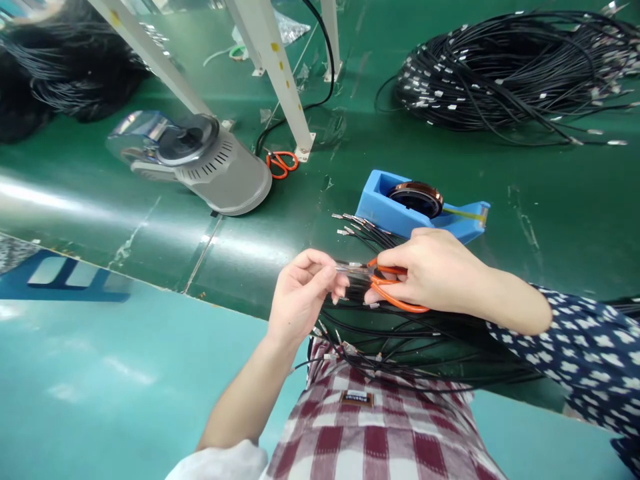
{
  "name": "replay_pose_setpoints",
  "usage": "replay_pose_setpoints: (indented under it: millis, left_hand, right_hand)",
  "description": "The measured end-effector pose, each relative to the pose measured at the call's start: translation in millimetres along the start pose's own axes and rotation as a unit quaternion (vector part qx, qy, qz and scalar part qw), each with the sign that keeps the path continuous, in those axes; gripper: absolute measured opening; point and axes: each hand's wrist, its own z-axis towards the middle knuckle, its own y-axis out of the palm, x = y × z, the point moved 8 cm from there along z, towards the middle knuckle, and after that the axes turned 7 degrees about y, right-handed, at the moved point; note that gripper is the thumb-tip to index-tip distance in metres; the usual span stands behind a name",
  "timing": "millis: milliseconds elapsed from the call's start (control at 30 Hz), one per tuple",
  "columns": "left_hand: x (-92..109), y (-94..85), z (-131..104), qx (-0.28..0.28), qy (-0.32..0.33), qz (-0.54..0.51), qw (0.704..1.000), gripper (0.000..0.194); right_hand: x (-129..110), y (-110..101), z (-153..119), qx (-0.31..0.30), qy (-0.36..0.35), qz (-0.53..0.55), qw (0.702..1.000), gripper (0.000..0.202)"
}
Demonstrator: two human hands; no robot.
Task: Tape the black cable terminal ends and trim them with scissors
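Observation:
My right hand [430,270] is closed around orange-handled scissors [403,306], whose blades point left toward my other hand. Thumb and fingers of my left hand [306,288] pinch something small and clear or shiny by the blade tips; its kind is too small to make out. Below both hands, black cables [415,327] with metal ends lie over the table edge and my checked apron [360,427]. Just beyond my right hand stands a blue tape dispenser [373,200] with a roll of amber tape [417,197]; several cable ends [367,230] lie beside it.
A large coil of black cables [500,80] lies at the back right of the green table [340,180]. Left of centre are a grey machine [225,170], a second pair of orange-handled scissors [283,164] and white rack legs [285,80]. More black cables [75,60] fill the far left.

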Motion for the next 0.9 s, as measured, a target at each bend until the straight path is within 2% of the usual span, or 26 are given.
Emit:
replay_pose_setpoints:
  millis: [200, 333, 433, 533, 667, 767, 900]
  left_hand:
    - [0, 0.6, -2, 0.008, 0.010, -0.007, 1.000, 0.016]
    - [-2, 2.0, -3, 0.009, 0.028, -0.005, 1.000, 0.015]
    - [-3, 2.6, -4, 0.008, 0.041, -0.010, 0.999, 0.015]
    - [-1, 1.5, -5, 0.008, 0.059, -0.012, 0.998, 0.012]
    - [4, 0.4, -8, 0.002, 0.081, 0.002, 0.997, 0.005]
    - [7, -1.2, -10, 0.001, 0.098, 0.032, 0.995, 0.003]
    - [13, -8.8, -15, 0.037, 0.146, 0.103, 0.983, 0.008]
  right_hand:
    - [-1, -1, -1, -0.021, -0.015, -0.022, 0.999, 0.045]
    - [-4, 3, -1, -0.055, -0.023, -0.027, 0.998, 0.047]
    - [-3, 7, 0, -0.072, -0.006, -0.015, 0.997, 0.050]
    - [3, 10, 1, -0.075, 0.026, 0.040, 0.996, 0.053]
    - [15, 11, -1, -0.050, 0.066, 0.094, 0.992, 0.057]
    - [16, 6, -4, -0.010, 0.049, 0.053, 0.997, 0.057]
    - [9, -4, -9, 0.034, 0.021, 0.001, 0.999, 0.057]
